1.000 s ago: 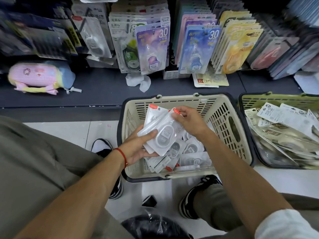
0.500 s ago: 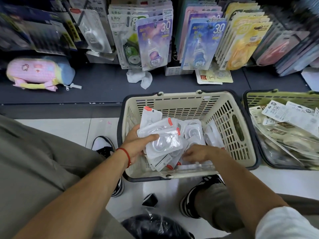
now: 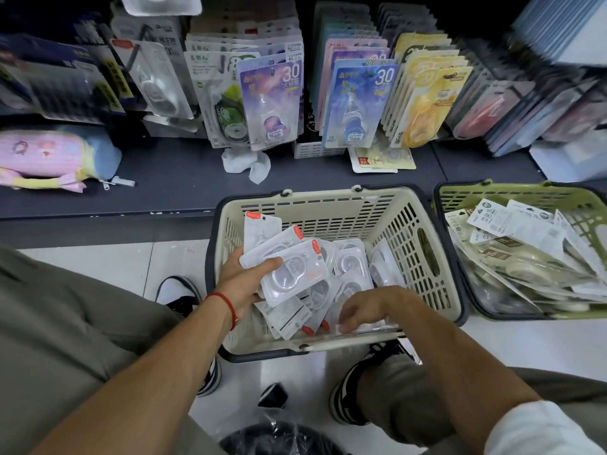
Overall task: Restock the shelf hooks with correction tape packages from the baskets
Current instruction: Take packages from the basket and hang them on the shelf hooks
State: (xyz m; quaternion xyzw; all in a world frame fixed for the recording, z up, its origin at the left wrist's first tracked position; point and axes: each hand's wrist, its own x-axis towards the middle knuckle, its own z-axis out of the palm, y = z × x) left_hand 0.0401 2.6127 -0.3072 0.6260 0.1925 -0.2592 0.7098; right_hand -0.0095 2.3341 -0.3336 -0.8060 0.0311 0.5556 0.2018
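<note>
Our left hand (image 3: 244,284) grips a fanned stack of clear-plastic white correction tape packages (image 3: 289,264) above the beige slatted plastic basket (image 3: 423,257), collecting a batch for the hooks. Our right hand (image 3: 368,310) reaches, fingers curled, among loose packages; its grip we cannot tell.

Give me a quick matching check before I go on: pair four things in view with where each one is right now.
Things:
1. left hand
2. right hand
3. green basket
4. pink pouch

Places:
A. on the dark shelf at far left
B. holding a fan of white packages over the beige basket
C. on the floor, right of the beige basket
D. down among the loose packages near the beige basket's front edge

Pairs: 1-B, 2-D, 3-C, 4-A
</note>
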